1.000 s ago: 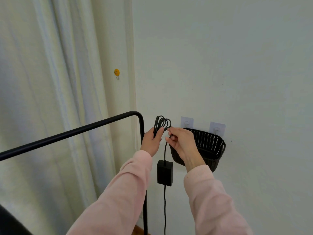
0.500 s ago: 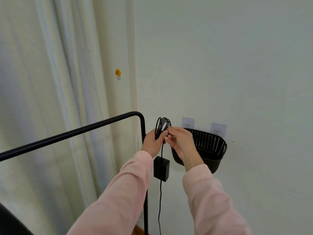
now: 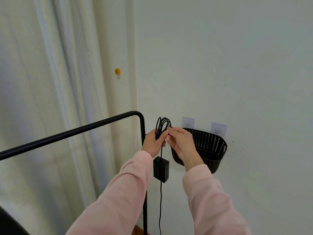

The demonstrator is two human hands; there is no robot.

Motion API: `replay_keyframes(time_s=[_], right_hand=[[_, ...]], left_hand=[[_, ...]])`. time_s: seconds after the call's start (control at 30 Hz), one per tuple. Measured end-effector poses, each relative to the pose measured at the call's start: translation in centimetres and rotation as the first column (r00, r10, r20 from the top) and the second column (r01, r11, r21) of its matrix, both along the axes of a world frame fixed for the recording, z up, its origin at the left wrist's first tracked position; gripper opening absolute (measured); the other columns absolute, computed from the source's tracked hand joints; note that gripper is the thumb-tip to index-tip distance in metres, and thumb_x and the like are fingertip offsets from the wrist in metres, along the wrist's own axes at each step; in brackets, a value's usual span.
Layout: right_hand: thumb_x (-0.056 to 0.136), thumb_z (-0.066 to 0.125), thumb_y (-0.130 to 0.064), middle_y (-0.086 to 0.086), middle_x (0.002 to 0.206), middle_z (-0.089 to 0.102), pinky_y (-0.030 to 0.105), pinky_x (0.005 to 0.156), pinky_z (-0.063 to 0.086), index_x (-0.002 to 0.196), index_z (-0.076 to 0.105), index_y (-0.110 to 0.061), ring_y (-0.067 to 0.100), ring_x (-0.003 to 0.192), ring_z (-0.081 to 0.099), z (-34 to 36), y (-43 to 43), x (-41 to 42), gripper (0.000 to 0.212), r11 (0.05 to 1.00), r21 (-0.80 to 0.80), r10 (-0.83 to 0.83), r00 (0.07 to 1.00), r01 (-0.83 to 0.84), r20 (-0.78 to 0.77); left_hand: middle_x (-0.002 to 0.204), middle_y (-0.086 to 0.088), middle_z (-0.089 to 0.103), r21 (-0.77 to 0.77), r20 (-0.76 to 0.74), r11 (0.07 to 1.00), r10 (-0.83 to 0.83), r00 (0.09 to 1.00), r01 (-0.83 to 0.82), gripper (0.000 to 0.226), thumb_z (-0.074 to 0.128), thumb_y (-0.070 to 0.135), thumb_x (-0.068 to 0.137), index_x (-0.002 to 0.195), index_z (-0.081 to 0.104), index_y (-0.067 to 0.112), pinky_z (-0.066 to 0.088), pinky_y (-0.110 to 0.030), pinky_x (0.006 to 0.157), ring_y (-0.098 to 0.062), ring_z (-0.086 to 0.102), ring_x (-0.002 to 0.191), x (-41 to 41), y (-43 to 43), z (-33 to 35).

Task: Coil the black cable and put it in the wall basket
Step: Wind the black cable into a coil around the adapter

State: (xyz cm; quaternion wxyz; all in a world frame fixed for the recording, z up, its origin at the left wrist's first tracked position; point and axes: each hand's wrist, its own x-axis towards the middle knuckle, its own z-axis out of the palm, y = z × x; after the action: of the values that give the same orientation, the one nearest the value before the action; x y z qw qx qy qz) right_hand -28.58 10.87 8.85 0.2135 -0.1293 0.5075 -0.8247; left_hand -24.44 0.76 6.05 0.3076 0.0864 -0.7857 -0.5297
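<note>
My left hand [image 3: 153, 141] clamping the looped black cable [image 3: 162, 126], my right hand [image 3: 181, 141] pinching a strand beside it, boxy adapter [image 3: 161, 169] dangling below, perforated woven wall basket [image 3: 210, 148] just right.

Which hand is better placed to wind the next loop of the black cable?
Right. The left hand is occupied clamping the coiled loops, with the adapter hanging below. The right hand is at the coil with only a fingertip grip, so it looks freer to draw up the hanging cable.
</note>
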Motion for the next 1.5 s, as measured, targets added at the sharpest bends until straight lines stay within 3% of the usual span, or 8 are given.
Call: replay_keyframes(time_s=[0.23, 0.47, 0.67, 0.9, 1.0, 1.1, 1.27, 1.5], right_hand=[[0.083, 0.067, -0.003, 0.005, 0.058, 0.059, 0.017, 0.049, 0.05, 0.069, 0.062, -0.004, 0.012, 0.053, 0.053, -0.1, -0.1, -0.3, 0.015, 0.996, 0.004, -0.09, 0.996, 0.09, 0.023], [0.084, 0.065, -0.004, 0.008, 0.065, 0.058, 0.02, 0.053, 0.046, 0.072, 0.063, -0.003, 0.014, 0.057, 0.052, -0.3, -0.4, -0.6, 0.013, 0.995, -0.02, -0.096, 0.995, 0.096, 0.018], [0.083, 0.067, -0.037, 0.001, 0.089, 0.063, 0.031, 0.084, 0.048, 0.088, 0.065, -0.01, 0.014, 0.09, 0.058, -1.1, -0.7, -0.7, 0.027, 0.99, 0.139, 0.0, 0.989, 0.021, -0.15], [0.078, 0.073, -0.035, 0.01, 0.092, 0.067, 0.024, 0.069, 0.05, 0.1, 0.059, -0.003, 0.016, 0.084, 0.063, 0.6, -3.0, 0.1, 0.041, 0.95, 0.287, -0.05, 0.971, 0.119, -0.235], [0.086, 0.065, -0.025, 0.01, 0.083, 0.07, 0.019, 0.065, 0.048, 0.08, 0.057, -0.016, 0.009, 0.072, 0.063, 1.0, -3.3, 0.4, 0.013, 0.967, 0.222, -0.066, 0.965, 0.125, -0.255], [0.09, 0.058, -0.023, 0.004, 0.073, 0.069, 0.02, 0.063, 0.044, 0.075, 0.054, -0.018, 0.005, 0.068, 0.061, 0.8, -3.5, 0.3, 0.016, 0.949, 0.255, -0.085, 0.931, 0.184, -0.354], [0.092, 0.053, -0.027, 0.005, 0.075, 0.071, 0.026, 0.075, 0.048, 0.076, 0.052, -0.017, 0.005, 0.071, 0.06, 0.5, -3.3, 0.3, 0.018, 0.926, 0.298, -0.078, 0.891, 0.231, -0.448], [0.089, 0.057, -0.033, 0.007, 0.096, 0.074, 0.035, 0.09, 0.049, 0.082, 0.056, -0.017, 0.019, 0.096, 0.066, 0.8, -3.2, 0.2, 0.018, 0.918, 0.326, -0.046, 0.875, 0.227, -0.482]], left_hand=[[0.059, 0.005, 0.049, -0.003, 0.01, 1.0, -0.018, 1.0, 0.018, 0.023, 0.061, 0.026, 0.086, 0.068, 0.048, 0.021, 0.038, -0.005, 0.051, -0.005, 0.046, 0.053, 0.1, 0.3, 0.1], [0.08, 0.003, 0.056, -0.028, 0.043, 1.0, -0.007, 0.999, 0.008, 0.02, 0.064, 0.014, 0.083, 0.099, 0.057, 0.007, 0.042, -0.004, 0.061, -0.012, 0.052, 0.076, -0.3, 0.4, 0.1], [0.084, 0.0, 0.059, -0.012, 0.056, 0.995, 0.104, 0.993, -0.104, 0.013, 0.051, 0.02, 0.092, 0.097, 0.053, 0.008, 0.041, -0.016, 0.067, -0.018, 0.054, 0.083, -0.7, 1.0, 0.2], [0.118, -0.006, 0.061, -0.103, 0.105, 0.994, 0.041, 0.994, -0.03, 0.036, 0.042, 0.006, 0.094, 0.129, 0.043, 0.006, 0.044, -0.034, 0.103, -0.02, 0.057, 0.114, -0.3, 1.8, 0.2], [0.124, -0.012, 0.055, -0.055, 0.118, 0.998, 0.01, 0.993, -0.004, 0.037, 0.036, 0.003, 0.096, 0.133, 0.038, -0.001, 0.045, -0.019, 0.092, -0.025, 0.053, 0.116, 0.2, 1.8, 0.4], [0.133, -0.022, 0.049, -0.043, 0.144, 0.999, 0.024, 0.989, -0.018, 0.039, 0.038, 0.005, 0.096, 0.133, 0.038, -0.005, 0.046, -0.024, 0.088, -0.028, 0.053, 0.112, 0.5, 1.6, 0.5], [0.072, 0.001, 0.051, -0.07, 0.225, 0.994, -0.064, 0.972, 0.081, 0.031, 0.036, -0.007, 0.089, 0.117, 0.05, -0.005, 0.038, -0.005, 0.044, -0.005, 0.044, 0.059, 0.5, 1.7, 1.6], [0.067, -0.001, 0.046, 0.042, 0.179, 0.999, -0.001, 0.984, -0.007, 0.028, 0.035, -0.009, 0.092, 0.117, 0.045, -0.016, 0.037, -0.005, 0.043, -0.009, 0.043, 0.06, -0.4, 2.2, 1.8]])
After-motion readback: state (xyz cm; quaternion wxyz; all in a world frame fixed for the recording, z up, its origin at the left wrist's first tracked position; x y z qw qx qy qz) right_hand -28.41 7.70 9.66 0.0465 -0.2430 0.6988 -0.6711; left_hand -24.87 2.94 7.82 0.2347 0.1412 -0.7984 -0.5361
